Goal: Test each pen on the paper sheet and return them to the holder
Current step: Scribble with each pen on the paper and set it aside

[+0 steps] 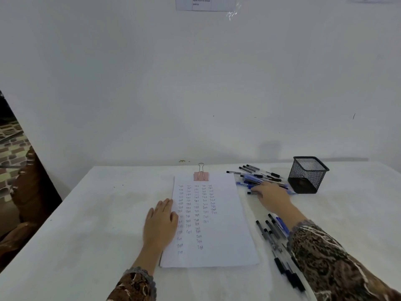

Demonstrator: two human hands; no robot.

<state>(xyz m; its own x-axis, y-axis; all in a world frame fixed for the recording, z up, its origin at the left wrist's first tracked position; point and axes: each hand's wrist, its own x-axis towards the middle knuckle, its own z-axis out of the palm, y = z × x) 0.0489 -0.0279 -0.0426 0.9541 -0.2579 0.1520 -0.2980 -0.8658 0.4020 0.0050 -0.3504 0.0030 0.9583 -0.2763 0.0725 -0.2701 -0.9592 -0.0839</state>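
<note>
The paper sheet [217, 235] carries five columns of test marks: testing looks well advanced. The holder [308, 174], right of the sheet, shows no pens above its rim; returning appears undone. The left hand [161, 222] lies flat on the sheet's left edge. The right hand [273, 195] rests on the pen pile [251, 180] between sheet and holder; whether it pinches one cannot be told.

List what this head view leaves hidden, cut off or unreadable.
- Head view, right hand: its back hides the fingertips, so any grip on the far pens is unclear.
- Head view, near pens: partly under the right sleeve, blurred.
- Head view, wall notice: cut by the top edge, print too small.
</note>
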